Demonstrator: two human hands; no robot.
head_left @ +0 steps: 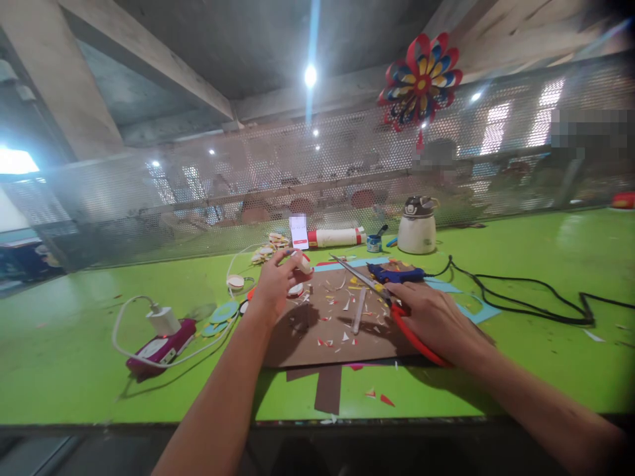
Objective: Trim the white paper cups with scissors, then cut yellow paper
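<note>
Red-handled scissors [401, 318] partly out of sight beneath the right grip [430, 312]

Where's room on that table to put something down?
The green tabletop looks mostly bare left of the purple power strip and right of the white jug, behind the black cord. Crowded: the brown board, with scraps, a blue glue gun and scissors in the right hand.

1. Before me, a flat brown board [297, 347] lies on the smooth green table [546, 258].
2. Left of my left hand [278, 283] sits an oblong purple power strip [187, 334], a boxy white charger [163, 322] on it.
3. Behind the board, right to left: a rounded white jug [417, 231], a small blue jar [374, 244], a white-and-red tube [336, 237].
</note>
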